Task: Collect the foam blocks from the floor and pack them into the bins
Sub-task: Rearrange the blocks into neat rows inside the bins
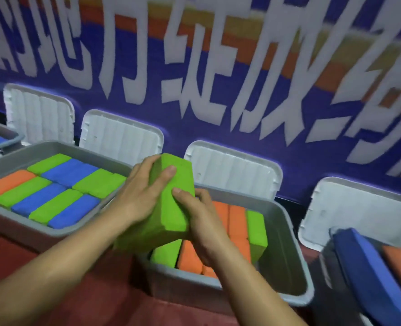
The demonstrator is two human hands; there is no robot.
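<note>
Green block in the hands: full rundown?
The green foam block is brick-shaped, matte and finely textured, with softly rounded edges. It is tilted, far end raised, over the middle grey bin. The left hand holds its left side, thumb across the top face; the right hand holds its near right corner.

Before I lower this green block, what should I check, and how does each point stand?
1. Grip: left hand and right hand both hold the green block: ok.
2. Block is above the middle bin: ok.
3. Free room in that bin, along its right wall: ok.
4. Gap wide enough for the block: cannot tell.
5. Left bin as fallback, but its top layer is full: not ok.
</note>
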